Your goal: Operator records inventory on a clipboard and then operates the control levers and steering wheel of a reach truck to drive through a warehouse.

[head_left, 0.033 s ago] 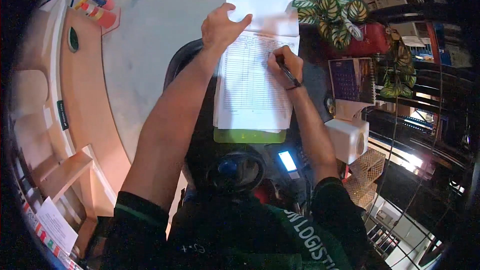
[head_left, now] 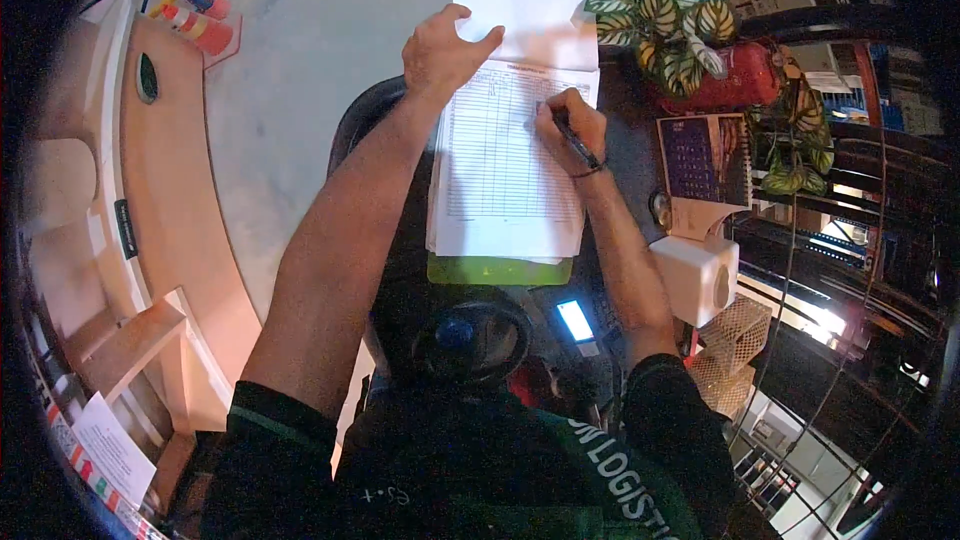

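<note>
A dark pen [head_left: 578, 145] is gripped in my right hand [head_left: 572, 132], its tip down near the upper right part of a printed table form [head_left: 500, 160]. The form tops a stack of white sheets lying on a green board [head_left: 500, 272]. My left hand [head_left: 440, 52] rests at the upper left of the stack with thumb and fingers spread apart. It lies against a sheet folded back [head_left: 522, 0] beyond the form's top edge. The pen's tip is hidden by my right fingers.
Nearer me are a black steering wheel [head_left: 470, 340] and a lit screen [head_left: 575, 321]. On the right stand a potted plant [head_left: 660, 15], a red cylinder [head_left: 735, 80], a desk calendar [head_left: 703, 160] and a white box [head_left: 695, 278], before a wire mesh. A curved wooden counter [head_left: 180, 160] runs along the left.
</note>
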The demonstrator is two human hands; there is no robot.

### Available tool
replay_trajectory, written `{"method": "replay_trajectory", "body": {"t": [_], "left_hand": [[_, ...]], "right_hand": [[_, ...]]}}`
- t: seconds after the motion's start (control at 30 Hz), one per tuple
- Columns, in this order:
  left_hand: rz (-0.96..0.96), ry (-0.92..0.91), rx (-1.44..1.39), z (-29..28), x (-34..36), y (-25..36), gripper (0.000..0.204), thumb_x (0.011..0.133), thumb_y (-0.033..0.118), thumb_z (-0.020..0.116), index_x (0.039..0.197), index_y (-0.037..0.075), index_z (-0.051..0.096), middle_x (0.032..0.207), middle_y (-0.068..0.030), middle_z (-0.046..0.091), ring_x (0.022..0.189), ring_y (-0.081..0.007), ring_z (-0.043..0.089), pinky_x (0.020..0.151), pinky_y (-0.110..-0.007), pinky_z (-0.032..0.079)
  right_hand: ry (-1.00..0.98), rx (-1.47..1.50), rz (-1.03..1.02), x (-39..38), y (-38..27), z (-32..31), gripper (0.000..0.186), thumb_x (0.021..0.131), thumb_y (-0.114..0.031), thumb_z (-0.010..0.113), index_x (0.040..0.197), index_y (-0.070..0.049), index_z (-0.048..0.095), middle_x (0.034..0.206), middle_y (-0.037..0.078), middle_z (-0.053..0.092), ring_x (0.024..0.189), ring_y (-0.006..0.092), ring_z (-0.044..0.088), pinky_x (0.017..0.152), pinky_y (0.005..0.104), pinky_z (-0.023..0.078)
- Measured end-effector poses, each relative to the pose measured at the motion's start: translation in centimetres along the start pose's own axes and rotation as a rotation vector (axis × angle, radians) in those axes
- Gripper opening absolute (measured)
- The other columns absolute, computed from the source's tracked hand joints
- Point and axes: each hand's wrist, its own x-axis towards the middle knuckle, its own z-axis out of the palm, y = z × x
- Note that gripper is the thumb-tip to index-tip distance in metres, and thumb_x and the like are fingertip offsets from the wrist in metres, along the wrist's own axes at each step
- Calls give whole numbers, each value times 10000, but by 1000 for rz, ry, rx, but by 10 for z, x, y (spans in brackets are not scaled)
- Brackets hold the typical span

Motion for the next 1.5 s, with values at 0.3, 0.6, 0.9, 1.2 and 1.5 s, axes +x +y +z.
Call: {"method": "replay_trajectory", "body": {"t": [0.3, 0.6, 0.9, 1.2, 1.5], "left_hand": [[21, -5, 28, 9, 3, 5, 672, 757, 588, 747, 1211, 102, 652, 1131, -170, 699, 1057, -331, 671, 923, -438, 525], [78, 18, 63, 13, -8, 3, 667, 765, 590, 741, 1200, 94, 650, 1124, -174, 697, 1065, -334, 666, 925, -450, 521], [43, -15, 59, 9, -3, 5, 713, 771, 633, 713, 1211, 76, 644, 1151, -178, 687, 1095, -339, 654, 953, -464, 503], [55, 12, 64, 14, -3, 2, 721, 763, 642, 713, 1210, 80, 650, 1143, -182, 690, 1081, -337, 662, 948, -465, 505], [85, 81, 75, 20, -3, -2, 711, 736, 666, 734, 1174, 109, 670, 1070, -170, 715, 1006, -344, 688, 902, -447, 536]], "right_hand": [[-33, 19, -8, 6, 4, -9, 204, 863, -210, 680, 913, -41, 579, 778, 157, 695, 717, 270, 702, 675, 367, 557], [31, -10, -18, -7, 13, -18, 228, 876, -241, 692, 903, -31, 608, 766, 141, 695, 693, 243, 699, 660, 349, 548], [-36, -27, 51, -3, 16, -16, 251, 862, -271, 692, 904, -37, 613, 806, 170, 701, 745, 292, 710, 691, 386, 549], [-55, 16, 18, -1, 13, -17, 229, 871, -227, 685, 900, -22, 588, 785, 172, 698, 728, 281, 709, 666, 390, 548], [20, -40, -39, -3, 19, -14, 196, 848, -199, 690, 897, -34, 597, 759, 165, 691, 699, 278, 702, 648, 385, 546]]}}
